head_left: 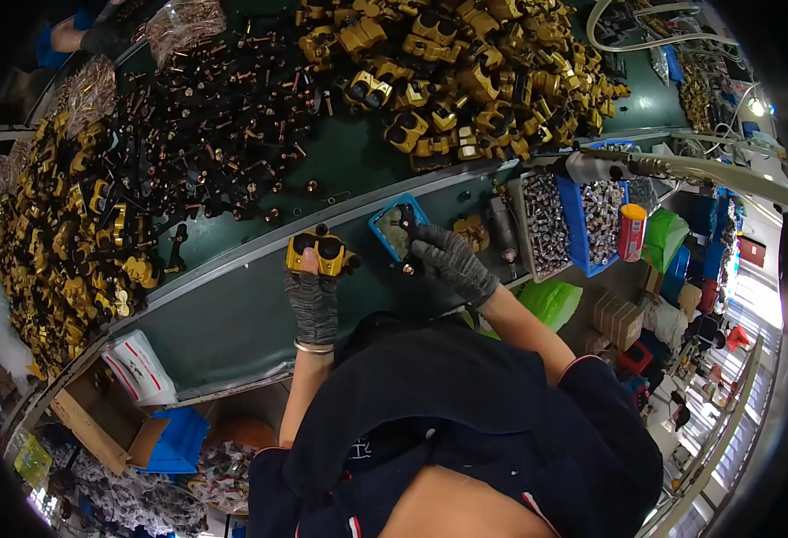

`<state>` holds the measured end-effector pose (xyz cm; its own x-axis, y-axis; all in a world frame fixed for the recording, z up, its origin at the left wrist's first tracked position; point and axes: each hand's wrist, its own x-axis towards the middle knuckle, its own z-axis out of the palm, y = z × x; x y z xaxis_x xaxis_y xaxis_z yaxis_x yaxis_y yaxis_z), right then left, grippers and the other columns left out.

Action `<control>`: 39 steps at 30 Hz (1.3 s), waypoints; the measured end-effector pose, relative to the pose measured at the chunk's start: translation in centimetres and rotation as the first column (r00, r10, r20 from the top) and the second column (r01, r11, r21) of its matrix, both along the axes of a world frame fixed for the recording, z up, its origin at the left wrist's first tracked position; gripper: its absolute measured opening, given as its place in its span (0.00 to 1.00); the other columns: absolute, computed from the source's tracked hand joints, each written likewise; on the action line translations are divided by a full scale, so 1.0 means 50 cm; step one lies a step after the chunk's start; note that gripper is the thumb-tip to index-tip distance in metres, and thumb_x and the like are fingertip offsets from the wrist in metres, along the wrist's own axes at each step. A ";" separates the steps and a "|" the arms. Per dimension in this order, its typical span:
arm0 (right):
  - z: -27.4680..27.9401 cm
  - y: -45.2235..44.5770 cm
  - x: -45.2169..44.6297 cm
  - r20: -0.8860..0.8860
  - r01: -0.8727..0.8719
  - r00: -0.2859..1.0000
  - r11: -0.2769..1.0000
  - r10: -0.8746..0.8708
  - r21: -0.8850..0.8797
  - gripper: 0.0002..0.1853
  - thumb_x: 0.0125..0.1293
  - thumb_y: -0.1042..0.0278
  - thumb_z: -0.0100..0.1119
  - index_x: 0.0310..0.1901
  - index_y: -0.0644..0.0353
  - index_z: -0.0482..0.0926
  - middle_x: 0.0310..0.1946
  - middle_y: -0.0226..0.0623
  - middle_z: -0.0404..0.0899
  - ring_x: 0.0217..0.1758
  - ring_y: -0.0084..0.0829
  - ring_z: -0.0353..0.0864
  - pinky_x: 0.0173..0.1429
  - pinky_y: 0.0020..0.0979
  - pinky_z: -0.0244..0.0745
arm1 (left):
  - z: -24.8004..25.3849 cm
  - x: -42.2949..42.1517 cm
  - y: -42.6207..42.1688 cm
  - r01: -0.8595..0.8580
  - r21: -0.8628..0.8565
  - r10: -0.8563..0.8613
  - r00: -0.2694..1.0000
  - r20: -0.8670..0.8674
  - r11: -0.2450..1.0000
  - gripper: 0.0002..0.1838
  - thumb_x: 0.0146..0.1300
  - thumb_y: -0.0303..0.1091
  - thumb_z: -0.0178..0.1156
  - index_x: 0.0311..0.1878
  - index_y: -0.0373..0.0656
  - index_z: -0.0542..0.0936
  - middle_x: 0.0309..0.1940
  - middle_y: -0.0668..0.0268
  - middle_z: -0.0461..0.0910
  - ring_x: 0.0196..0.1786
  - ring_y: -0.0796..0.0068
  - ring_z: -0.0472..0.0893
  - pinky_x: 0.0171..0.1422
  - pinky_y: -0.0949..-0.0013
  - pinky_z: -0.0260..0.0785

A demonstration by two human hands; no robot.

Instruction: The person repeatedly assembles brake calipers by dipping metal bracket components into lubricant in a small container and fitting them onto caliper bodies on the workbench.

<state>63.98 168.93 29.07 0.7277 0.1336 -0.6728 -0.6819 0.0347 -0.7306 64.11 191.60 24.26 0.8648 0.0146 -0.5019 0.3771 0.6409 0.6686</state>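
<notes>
Over the green bench [367,327], left grip [311,285] closed around gold part [329,247].

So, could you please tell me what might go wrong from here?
The gold part could slip from the left hand, whose knit glove may grip smooth metal poorly. The right hand, with what looks like a small dark part, is close beside the blue tray, so its glove might brush the contents.

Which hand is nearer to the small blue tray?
Right. The right hand is at the right edge of the small blue tray; the left hand is farther off, to its left, holding a gold part.
</notes>
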 end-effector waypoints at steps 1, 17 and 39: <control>-0.004 -0.001 -0.004 -0.003 0.000 1.000 1.000 0.000 0.000 0.13 0.64 0.66 0.56 0.47 0.62 0.75 0.25 0.24 0.72 0.20 0.15 0.64 0.25 0.19 0.63 | 0.001 0.000 0.002 0.000 0.000 0.000 1.000 -0.003 1.000 0.23 0.63 0.47 0.56 0.54 0.39 0.69 0.43 0.61 0.77 0.44 0.67 0.80 0.45 0.60 0.78; -0.150 -0.009 -0.067 -0.005 0.223 0.974 0.966 -0.225 0.134 0.20 0.65 0.65 0.55 0.57 0.64 0.69 0.50 0.36 0.74 0.52 0.27 0.74 0.54 0.27 0.71 | 0.042 -0.040 -0.006 0.248 -0.572 -0.414 0.892 -0.179 0.782 0.40 0.50 0.62 0.60 0.58 0.41 0.68 0.49 0.58 0.74 0.52 0.59 0.75 0.55 0.56 0.70; -0.106 -0.023 -0.068 0.208 -0.217 0.916 0.861 0.342 -0.459 0.16 0.61 0.69 0.57 0.49 0.68 0.74 0.35 0.43 0.78 0.39 0.31 0.77 0.46 0.31 0.72 | -0.163 -0.089 0.021 0.135 -0.468 -0.307 0.899 -0.314 0.874 0.33 0.56 0.60 0.56 0.55 0.43 0.70 0.49 0.57 0.75 0.51 0.58 0.76 0.54 0.54 0.71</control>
